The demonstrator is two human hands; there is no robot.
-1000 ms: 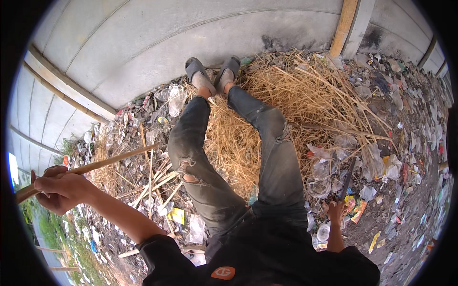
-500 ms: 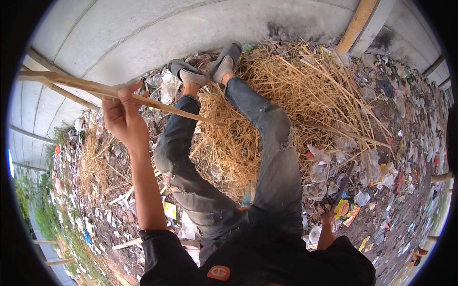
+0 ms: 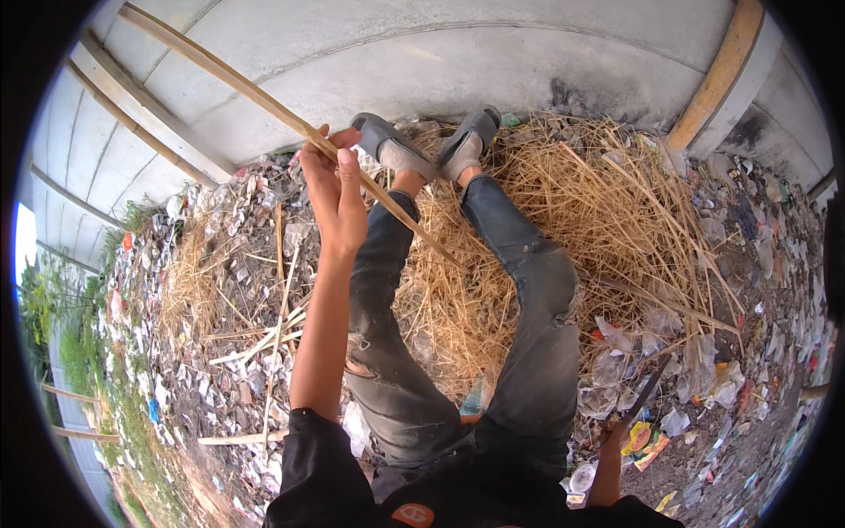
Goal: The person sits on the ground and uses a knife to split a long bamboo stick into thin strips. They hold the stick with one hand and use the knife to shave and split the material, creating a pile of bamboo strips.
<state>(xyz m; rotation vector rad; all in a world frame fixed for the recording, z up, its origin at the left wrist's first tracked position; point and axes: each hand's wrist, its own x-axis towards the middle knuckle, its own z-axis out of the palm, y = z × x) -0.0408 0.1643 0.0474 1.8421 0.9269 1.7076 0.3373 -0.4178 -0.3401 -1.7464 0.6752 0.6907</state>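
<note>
My left hand (image 3: 337, 201) is raised in front of the left leg, fingers and thumb closed round a long split bamboo strip (image 3: 231, 77). The strip slants from the upper left, past my left shin, to a lower end over the pile of shavings between my legs. Low on the right, beside my right thigh, my right hand (image 3: 612, 436) grips a long knife (image 3: 649, 392). Its dark blade points away and to the right, apart from the strip. The knife's handle is mostly hidden in the fingers.
Straw-coloured bamboo shavings (image 3: 607, 207) are heaped around my feet and to the right. Plastic litter (image 3: 616, 387) covers much of the ground. Several cut strips (image 3: 280, 326) lie to the left. A grey panel wall (image 3: 422, 70) with a wooden post (image 3: 717, 75) stands ahead.
My left hand has moved right, closer to my left shin, and the strip's upper end has swung up and now slants more steeply. My right hand keeps the knife low. The view has shifted slightly.
</note>
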